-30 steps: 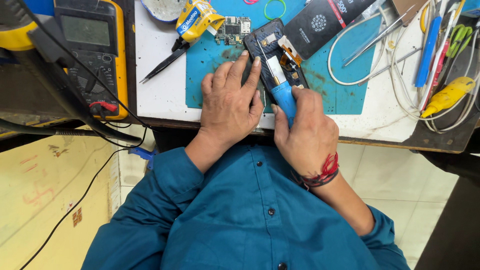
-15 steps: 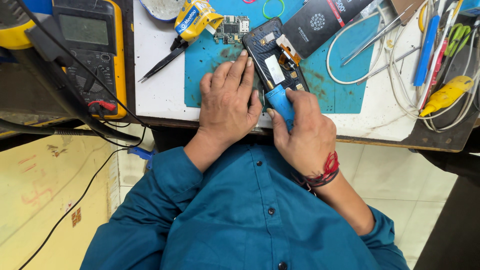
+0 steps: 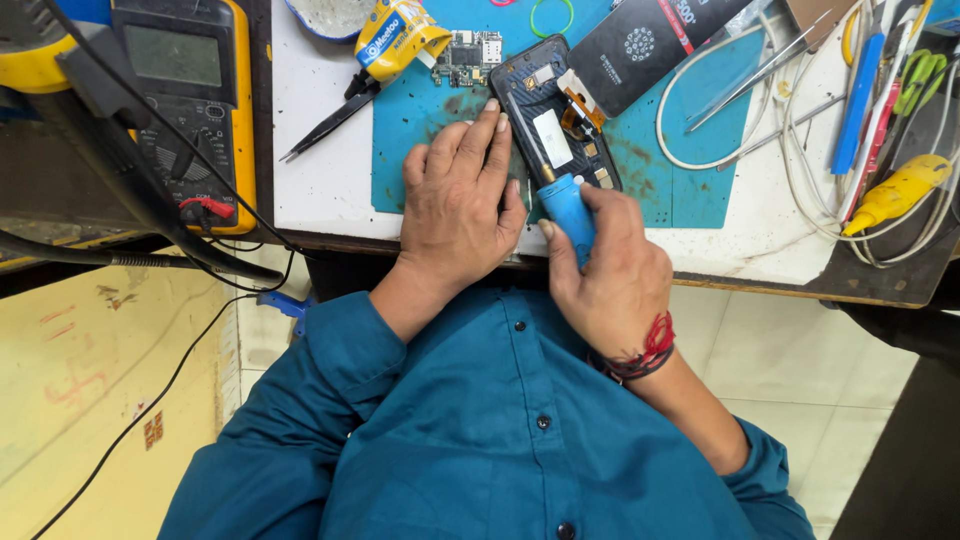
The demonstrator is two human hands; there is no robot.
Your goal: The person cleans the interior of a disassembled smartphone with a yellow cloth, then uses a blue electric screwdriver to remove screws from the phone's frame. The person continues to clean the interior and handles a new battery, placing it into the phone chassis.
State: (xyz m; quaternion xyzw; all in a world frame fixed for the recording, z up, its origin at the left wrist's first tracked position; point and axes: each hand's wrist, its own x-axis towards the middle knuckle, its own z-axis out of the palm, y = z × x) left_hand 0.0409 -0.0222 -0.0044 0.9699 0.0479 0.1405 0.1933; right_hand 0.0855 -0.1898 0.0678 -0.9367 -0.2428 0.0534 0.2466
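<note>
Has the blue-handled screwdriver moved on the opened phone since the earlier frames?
Cannot tell: the blue-handled screwdriver sits at about the same spot on the opened phone, judged against the teal mat.

A yellow multimeter (image 3: 185, 105), black tweezers (image 3: 330, 122), a loose circuit board (image 3: 468, 58) and white cables (image 3: 800, 150) lie around.

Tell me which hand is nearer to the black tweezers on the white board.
Left. The left hand lies flat beside the opened phone, just right of the black tweezers. The right hand grips a blue screwdriver further right, beyond the left hand.
</note>
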